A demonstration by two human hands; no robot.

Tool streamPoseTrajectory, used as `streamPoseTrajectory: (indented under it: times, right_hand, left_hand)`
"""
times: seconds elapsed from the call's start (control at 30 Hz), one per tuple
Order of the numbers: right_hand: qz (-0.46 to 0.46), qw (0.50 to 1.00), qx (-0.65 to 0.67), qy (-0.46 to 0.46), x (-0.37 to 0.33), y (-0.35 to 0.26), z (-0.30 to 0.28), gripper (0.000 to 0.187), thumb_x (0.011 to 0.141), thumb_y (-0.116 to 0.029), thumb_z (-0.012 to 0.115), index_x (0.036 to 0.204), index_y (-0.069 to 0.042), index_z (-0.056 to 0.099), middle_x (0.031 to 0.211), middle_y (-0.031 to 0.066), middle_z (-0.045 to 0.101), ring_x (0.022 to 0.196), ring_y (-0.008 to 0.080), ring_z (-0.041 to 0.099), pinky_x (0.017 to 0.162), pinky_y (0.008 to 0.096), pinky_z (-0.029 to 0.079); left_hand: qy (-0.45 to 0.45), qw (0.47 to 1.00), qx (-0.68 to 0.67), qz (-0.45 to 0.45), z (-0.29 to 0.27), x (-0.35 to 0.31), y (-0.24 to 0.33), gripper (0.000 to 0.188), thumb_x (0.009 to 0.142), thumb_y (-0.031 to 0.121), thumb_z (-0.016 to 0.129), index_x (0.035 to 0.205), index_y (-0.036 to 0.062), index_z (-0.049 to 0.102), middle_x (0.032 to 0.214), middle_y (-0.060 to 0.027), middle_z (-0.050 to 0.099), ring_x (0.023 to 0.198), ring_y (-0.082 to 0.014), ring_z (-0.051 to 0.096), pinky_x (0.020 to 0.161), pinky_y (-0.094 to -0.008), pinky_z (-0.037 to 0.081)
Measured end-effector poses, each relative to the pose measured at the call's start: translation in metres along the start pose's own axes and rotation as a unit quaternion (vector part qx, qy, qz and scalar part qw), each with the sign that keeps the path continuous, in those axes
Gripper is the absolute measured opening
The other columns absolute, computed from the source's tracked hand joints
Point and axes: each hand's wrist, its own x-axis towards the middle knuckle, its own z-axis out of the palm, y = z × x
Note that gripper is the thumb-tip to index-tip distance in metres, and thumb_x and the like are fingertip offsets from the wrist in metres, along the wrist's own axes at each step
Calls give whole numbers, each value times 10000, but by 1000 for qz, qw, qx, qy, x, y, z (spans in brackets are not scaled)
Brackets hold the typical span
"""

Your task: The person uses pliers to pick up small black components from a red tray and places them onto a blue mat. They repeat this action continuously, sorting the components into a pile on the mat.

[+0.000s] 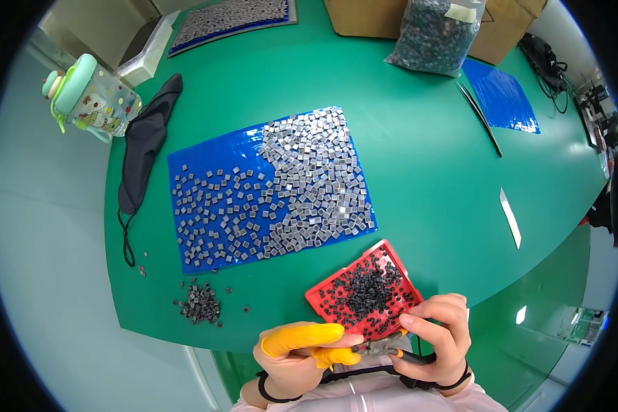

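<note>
Yellow finger covers are on my left hand (299, 353), whose fingers pinch something small just past the near edge of the red tray (314, 296). Between the fingers of my right hand (443, 340) is a hand tool that looks like small pliers (412, 356), with black and orange handles. Its head meets my left fingertips and is partly hidden. The tray lies tilted in front of both hands, holding a heap of small black pieces (371, 290). Beyond it, a blue sheet (220, 152) carries many small grey square pieces (316, 172), packed densely on the right side.
A pile of dark pieces (200, 304) lies left of the tray. Farther left are a black fabric pouch (144, 154) and a clear bottle (106, 103). Tweezers (481, 117), a white strip (510, 218) and another blue sheet (502, 96) lie right. A filled bag (436, 38) stands by cardboard (364, 17).
</note>
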Motion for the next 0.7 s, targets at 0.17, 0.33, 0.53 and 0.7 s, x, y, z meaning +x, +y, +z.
streamPoseTrajectory:
  times: [0.17,0.33,0.53,0.7]
  right_hand:
    - [-8,1000,5,16,0,2,0,510,547,-173,773,1024,-93,613,934,67,557,790,225,545,718,364,394]
    - [4,1000,4,30,-1,3,-3,506,542,-173,769,1015,-92,611,927,72,557,782,223,538,696,363,397]
    - [-3,999,-1,33,-2,4,-2,520,524,-171,766,1018,-97,621,920,66,564,776,221,539,697,361,393]
    - [-12,1000,6,11,-2,4,-1,520,521,-170,762,1018,-103,629,918,46,570,779,212,543,719,358,376]
  left_hand:
    - [24,998,50,-24,5,2,5,197,744,-126,657,938,-111,621,830,-242,661,714,-298,682,639,-356,595]
    - [-28,971,238,8,14,14,11,113,759,-29,684,846,-66,623,726,-198,675,600,-237,672,533,-292,555]
    - [-118,963,241,5,-1,10,5,266,750,-109,674,1005,-37,645,893,-107,669,742,-158,636,618,-250,510]
    - [-179,957,225,29,-3,10,-1,127,831,16,577,954,18,550,735,-76,589,663,-192,555,604,-307,435]
